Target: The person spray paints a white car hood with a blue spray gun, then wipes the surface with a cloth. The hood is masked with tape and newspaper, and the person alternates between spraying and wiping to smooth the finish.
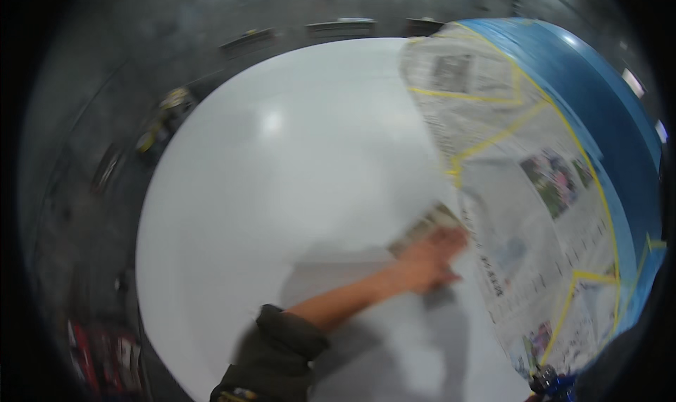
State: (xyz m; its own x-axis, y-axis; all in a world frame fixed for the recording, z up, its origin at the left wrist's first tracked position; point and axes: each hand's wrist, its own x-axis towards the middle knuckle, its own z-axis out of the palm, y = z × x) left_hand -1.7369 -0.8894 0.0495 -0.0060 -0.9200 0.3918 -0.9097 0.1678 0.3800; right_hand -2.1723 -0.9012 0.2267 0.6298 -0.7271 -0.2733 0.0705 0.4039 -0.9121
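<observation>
My left hand (431,257) reaches in from the lower left, in a dark green sleeve. It is blurred by motion and presses a tan, flat, rectangular pad (412,235) against a large, smooth white panel (225,190). The fingers lie over the pad's right end; whether it is sandpaper or cloth, I cannot make out. Just right of the hand runs the edge of the newspaper masking (507,190), fixed with yellow tape (503,135). My right hand does not show. A dark shape (623,353) at the lower right may be clothing or a sleeve.
Blue sheeting (598,85) curves along the right beyond the newspaper. Near the lower right edge is a small blue and black object (549,381), its kind unclear. Red items (102,356) lie lower left on the dark grey floor (77,219). Dark bars (341,28) stand behind the panel.
</observation>
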